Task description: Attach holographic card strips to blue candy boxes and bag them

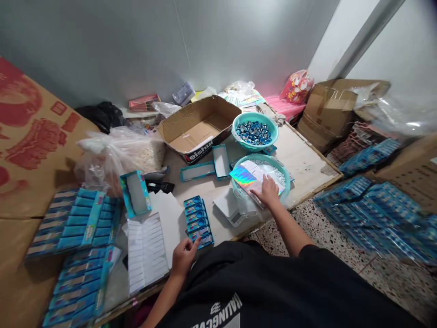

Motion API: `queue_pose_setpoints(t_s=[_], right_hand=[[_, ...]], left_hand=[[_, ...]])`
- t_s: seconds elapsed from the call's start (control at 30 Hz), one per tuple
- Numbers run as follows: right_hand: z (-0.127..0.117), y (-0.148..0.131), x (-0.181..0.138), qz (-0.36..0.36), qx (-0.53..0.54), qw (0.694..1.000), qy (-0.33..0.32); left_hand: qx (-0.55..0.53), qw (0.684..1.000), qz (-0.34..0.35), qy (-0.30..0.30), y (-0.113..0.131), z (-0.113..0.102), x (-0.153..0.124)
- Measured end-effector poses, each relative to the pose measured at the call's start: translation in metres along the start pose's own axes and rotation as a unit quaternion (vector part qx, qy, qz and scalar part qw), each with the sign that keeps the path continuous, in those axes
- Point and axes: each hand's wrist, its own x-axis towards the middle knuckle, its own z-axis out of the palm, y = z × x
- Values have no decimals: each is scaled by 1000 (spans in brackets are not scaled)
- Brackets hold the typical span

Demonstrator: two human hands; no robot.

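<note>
My right hand point(269, 191) lies palm down, fingers stretched, on a stack of shiny holographic cards point(246, 176) that rests across a teal basin point(286, 176) of small white pieces. My left hand point(183, 256) hovers near the table's front edge with its fingers curled and pinched; the fingertips touch the nearest of a row of small blue packets point(197, 219). Whether it holds one I cannot make out. A white scale point(228, 208) sits between the packets and the basin.
A second teal basin point(255, 132) holds blue-wrapped pieces. Behind it is an open cardboard box point(200, 127). White card strips point(146, 248) and stacked blue boxes point(80, 228) lie left. A plastic bag point(116, 155) sits beyond. More blue boxes point(382, 209) cover the floor right.
</note>
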Motion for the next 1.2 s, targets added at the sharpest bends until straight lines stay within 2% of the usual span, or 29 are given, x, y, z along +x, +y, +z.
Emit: queue_pose_setpoints(t_s=[0.07,0.23,0.37,0.47,0.53,0.57,0.63,0.7,0.8,0.93,1.03,1.1,1.2], right_hand=[[0,5,14,10,-72,997,-35],[-4,4,23,-19,-68,997,-38],[-33,3,26,-69,-61,996,-19],[-66,-19,25,-173,-45,983,-42],[-88,-49,19,-276,-36,957,-86],[-97,-67,14,-340,-32,933,-113],[-111,-104,1,-449,-12,880,-156],[-118,-134,-11,-506,15,844,-180],[-116,-160,-24,-521,43,828,-203],[-101,-170,-32,-505,89,826,-234],[-92,-175,-36,-495,119,819,-264],[-89,-176,-35,-475,123,829,-268],[-90,-168,-26,-408,107,878,-227]], left_hand=[[1,1000,30,0,11,5,4],[26,995,90,24,37,18,11],[64,990,115,59,62,24,12],[112,973,176,95,107,20,16],[172,927,293,158,148,11,22],[190,903,337,185,168,5,26],[235,891,349,170,200,-9,34],[255,900,321,146,213,-23,38],[265,895,317,171,201,-39,33],[280,868,350,213,169,-47,19],[276,856,372,229,156,-52,13],[262,847,400,231,150,-58,11],[213,851,433,210,140,-66,10]])
